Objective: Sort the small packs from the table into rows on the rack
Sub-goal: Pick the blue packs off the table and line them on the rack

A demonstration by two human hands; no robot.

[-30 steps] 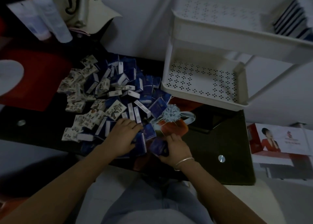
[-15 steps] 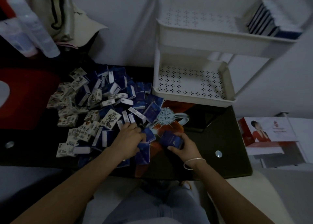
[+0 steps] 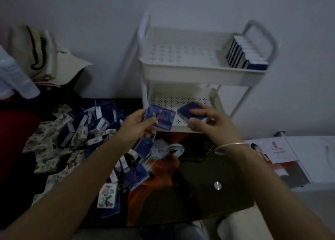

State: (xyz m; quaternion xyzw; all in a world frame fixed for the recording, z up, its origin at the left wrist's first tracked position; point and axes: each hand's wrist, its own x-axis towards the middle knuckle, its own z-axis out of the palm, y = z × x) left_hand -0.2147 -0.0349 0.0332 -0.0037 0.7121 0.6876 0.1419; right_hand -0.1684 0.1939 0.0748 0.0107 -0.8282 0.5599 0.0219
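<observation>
My left hand (image 3: 137, 124) holds a blue pack (image 3: 161, 118) raised in front of the white rack's lower shelf (image 3: 181, 101). My right hand (image 3: 210, 121) grips a second blue pack (image 3: 188, 111) just right of it, at the same height. The rack's top shelf (image 3: 181, 72) carries a row of blue packs (image 3: 244, 55) standing on edge at its right end. A heap of blue and white patterned packs (image 3: 76, 136) covers the left part of the dark table (image 3: 199, 194).
A cream cap (image 3: 47, 56) and clear bottles (image 3: 16, 76) sit at the back left. A red-and-white box (image 3: 272, 149) lies right of the table. A picture of a bow (image 3: 163, 149) shows on the table top.
Both hands have lifted off the table, each with a blue pack, and moved up toward the rack. The view has tilted upward, showing the whole top shelf.
</observation>
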